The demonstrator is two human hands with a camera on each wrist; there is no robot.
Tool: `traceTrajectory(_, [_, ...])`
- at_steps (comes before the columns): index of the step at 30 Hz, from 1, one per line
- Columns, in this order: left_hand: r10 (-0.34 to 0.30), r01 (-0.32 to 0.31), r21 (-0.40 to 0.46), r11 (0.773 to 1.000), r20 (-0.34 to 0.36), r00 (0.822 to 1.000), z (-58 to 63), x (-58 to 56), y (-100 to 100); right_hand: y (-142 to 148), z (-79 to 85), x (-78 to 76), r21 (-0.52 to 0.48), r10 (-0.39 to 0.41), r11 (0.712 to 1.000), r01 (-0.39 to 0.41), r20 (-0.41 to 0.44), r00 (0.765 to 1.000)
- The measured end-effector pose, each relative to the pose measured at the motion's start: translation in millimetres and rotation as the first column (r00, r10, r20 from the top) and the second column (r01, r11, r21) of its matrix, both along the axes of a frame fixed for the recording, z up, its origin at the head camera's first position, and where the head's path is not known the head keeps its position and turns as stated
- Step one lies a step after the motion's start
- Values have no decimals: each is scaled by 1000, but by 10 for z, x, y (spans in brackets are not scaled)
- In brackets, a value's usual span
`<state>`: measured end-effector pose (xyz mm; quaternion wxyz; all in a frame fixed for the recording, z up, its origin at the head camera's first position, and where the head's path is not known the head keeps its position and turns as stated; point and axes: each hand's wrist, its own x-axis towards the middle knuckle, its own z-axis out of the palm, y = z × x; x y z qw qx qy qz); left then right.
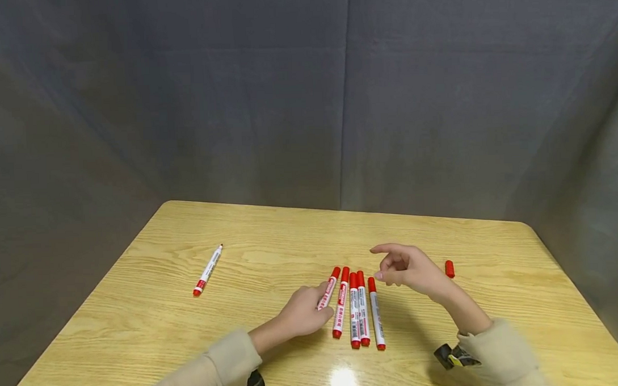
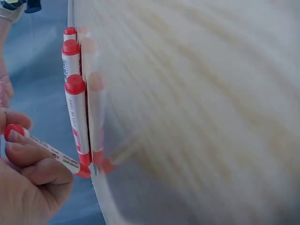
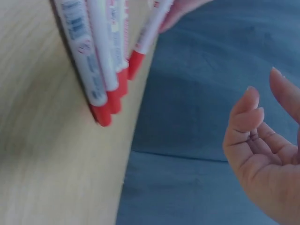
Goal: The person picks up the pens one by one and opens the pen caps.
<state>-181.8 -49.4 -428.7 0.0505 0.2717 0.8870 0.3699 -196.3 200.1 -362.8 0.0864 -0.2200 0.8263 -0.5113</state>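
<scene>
A red-capped whiteboard marker [image 1: 329, 290] is pinched by my left hand [image 1: 304, 312], its capped end pointing away and tilted up off the table in the left wrist view [image 2: 56, 157]. Just right of it, several more red-capped markers [image 1: 354, 310] lie side by side, caps at the far end. My right hand [image 1: 411, 272] hovers beside the caps of that row, fingers loosely bent, holding nothing. The right wrist view shows the same right hand [image 3: 262, 154] apart from the markers [image 3: 86, 61].
Toward the left of the wooden table [image 1: 269, 234] lies an uncapped marker [image 1: 208, 270], its dark tip facing away. A loose red cap [image 1: 449, 269] stands to the right of my right hand. Behind the table hangs a grey curtain [image 1: 265, 120].
</scene>
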Motion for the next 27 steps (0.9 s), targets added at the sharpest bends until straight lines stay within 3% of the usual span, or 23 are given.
traceTrajectory(8, [0, 4, 99, 995, -40, 999, 23, 51, -12, -58, -172, -54, -17, -6, 1000, 7, 46, 999])
traceTrajectory(14, [-12, 14, 138, 990, -13, 1000, 120, 119, -1, -148, -221, -79, -47, -26, 998, 28, 61, 998])
traceTrajectory(27, [-104, 115, 186, 976, -69, 992, 201, 220, 24, -369, -248, -127, -110, -97, 988, 104, 65, 993])
